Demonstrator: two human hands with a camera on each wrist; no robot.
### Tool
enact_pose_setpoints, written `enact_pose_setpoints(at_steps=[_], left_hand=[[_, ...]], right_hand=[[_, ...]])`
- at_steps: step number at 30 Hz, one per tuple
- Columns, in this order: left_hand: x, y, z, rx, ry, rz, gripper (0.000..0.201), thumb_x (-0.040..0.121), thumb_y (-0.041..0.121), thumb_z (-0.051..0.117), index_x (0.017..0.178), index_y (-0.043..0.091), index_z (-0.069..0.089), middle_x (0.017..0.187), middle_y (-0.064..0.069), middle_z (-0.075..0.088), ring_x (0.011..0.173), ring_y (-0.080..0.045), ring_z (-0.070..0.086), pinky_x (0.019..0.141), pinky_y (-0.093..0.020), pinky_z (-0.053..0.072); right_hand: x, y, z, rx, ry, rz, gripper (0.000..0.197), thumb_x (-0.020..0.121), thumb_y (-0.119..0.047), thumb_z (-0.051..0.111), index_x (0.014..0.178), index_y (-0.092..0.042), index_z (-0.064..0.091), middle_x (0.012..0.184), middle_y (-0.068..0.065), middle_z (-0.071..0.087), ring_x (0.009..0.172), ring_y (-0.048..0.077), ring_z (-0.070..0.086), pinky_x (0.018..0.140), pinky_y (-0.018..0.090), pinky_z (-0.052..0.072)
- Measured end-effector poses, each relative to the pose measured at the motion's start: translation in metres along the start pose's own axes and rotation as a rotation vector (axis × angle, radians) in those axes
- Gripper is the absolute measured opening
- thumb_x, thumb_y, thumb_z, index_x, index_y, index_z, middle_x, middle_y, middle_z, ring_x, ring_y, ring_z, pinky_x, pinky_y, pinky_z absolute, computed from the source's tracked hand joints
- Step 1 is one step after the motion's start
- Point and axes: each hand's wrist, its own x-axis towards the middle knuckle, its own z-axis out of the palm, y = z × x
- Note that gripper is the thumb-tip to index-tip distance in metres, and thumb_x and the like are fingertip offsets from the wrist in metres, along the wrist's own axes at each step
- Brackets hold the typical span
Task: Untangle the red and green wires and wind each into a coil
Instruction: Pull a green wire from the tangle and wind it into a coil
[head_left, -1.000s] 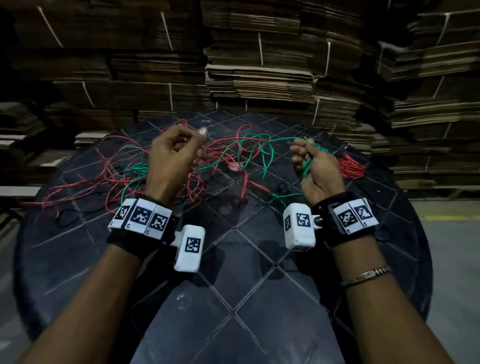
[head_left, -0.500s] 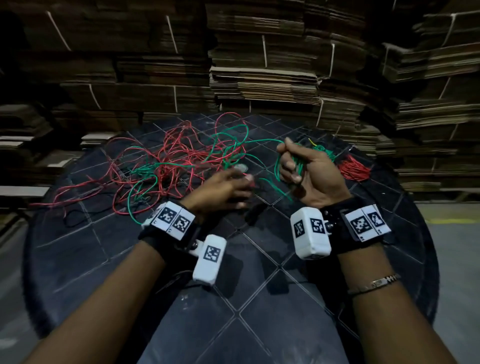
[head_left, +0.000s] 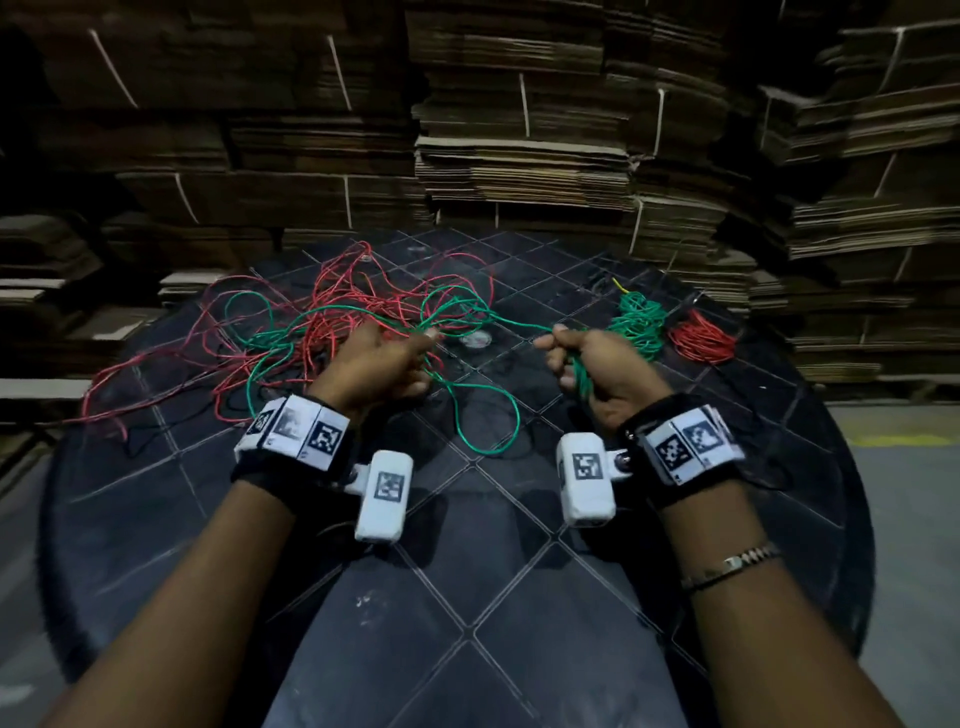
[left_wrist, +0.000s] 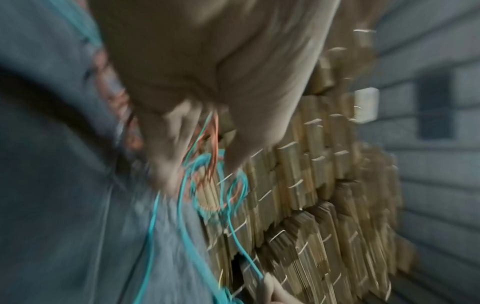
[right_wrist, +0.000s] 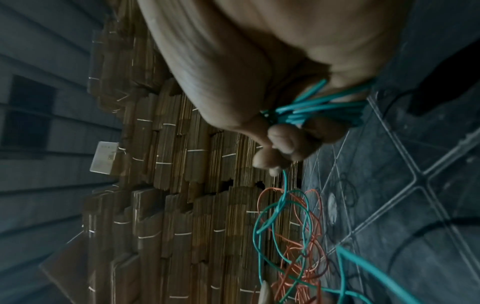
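A loose tangle of red wire (head_left: 332, 306) and green wire (head_left: 270, 343) lies on the far left half of the round black table (head_left: 519, 597). My left hand (head_left: 428, 338) is at the tangle's right edge and pinches green and red strands; the left wrist view (left_wrist: 205, 148) is blurred but shows both colours between the fingers. My right hand (head_left: 553, 345) grips a bundle of green wire loops (right_wrist: 319, 109) and pinches the strand (head_left: 519, 323) that runs to the tangle. A slack green loop (head_left: 488, 415) lies between my hands.
A wound green coil (head_left: 639, 322) and a wound red coil (head_left: 701, 343) lie on the table's far right. Tall stacks of flattened cardboard (head_left: 519, 156) stand close behind the table. Grey floor (head_left: 909, 493) shows to the right.
My left hand dropped from the far left towards the centre, then moved back up to the tangle with strands in its fingers. A green loop now lies between my hands. The right hand keeps its bundle.
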Motion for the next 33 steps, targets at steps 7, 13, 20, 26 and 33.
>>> enact_pose_setpoints(at_steps=[7, 13, 20, 26, 33], left_hand=[[-0.015, 0.02, -0.034, 0.406, 0.129, 0.111, 0.042, 0.1, 0.042, 0.066, 0.085, 0.005, 0.075, 0.069, -0.014, 0.076, 0.06, -0.026, 0.075, 0.061, -0.032, 0.06], [-0.038, 0.035, -0.008, 0.032, -0.052, 0.18, 0.036, 0.099, 0.036, 0.066, 0.085, 0.003, 0.071, 0.064, -0.009, 0.071, 0.042, -0.012, 0.061, 0.04, -0.017, 0.043], [-0.045, 0.023, 0.038, -0.153, -0.307, 0.13, 0.036, 0.106, 0.039, 0.053, 0.135, 0.019, 0.062, 0.12, -0.008, 0.076, 0.086, -0.018, 0.075, 0.06, -0.023, 0.055], [-0.026, 0.014, 0.028, -0.474, -0.139, 0.137, 0.035, 0.105, 0.022, 0.058, 0.139, 0.015, 0.052, 0.12, -0.011, 0.074, 0.101, -0.023, 0.075, 0.07, -0.029, 0.062], [-0.012, 0.011, 0.012, -0.492, 0.011, 0.255, 0.03, 0.098, 0.011, 0.068, 0.126, 0.002, 0.062, 0.122, -0.021, 0.072, 0.108, -0.024, 0.073, 0.083, -0.026, 0.062]], right_hand=[[0.012, 0.001, -0.01, 0.135, 0.077, -0.129, 0.037, 0.111, -0.021, 0.035, 0.089, -0.006, 0.061, 0.046, -0.009, 0.055, 0.038, 0.001, 0.047, 0.041, 0.013, 0.036], [0.004, -0.001, -0.003, 0.089, -0.006, -0.141, 0.035, 0.11, -0.019, 0.038, 0.092, -0.003, 0.063, 0.05, -0.005, 0.054, 0.04, 0.004, 0.044, 0.039, 0.015, 0.034], [-0.029, -0.016, 0.005, 0.009, -0.382, -0.08, 0.03, 0.106, -0.021, 0.042, 0.09, -0.001, 0.058, 0.047, -0.003, 0.033, 0.032, 0.005, 0.02, 0.035, 0.02, 0.007], [-0.04, -0.013, 0.009, -0.069, -0.702, 0.009, 0.032, 0.101, -0.02, 0.046, 0.084, 0.003, 0.061, 0.043, -0.002, 0.029, 0.035, 0.01, 0.01, 0.041, 0.027, 0.001], [-0.05, -0.02, 0.005, 0.111, -0.606, -0.186, 0.041, 0.101, -0.029, 0.049, 0.067, -0.007, 0.057, 0.042, -0.002, 0.014, 0.035, 0.012, 0.006, 0.041, 0.027, 0.003]])
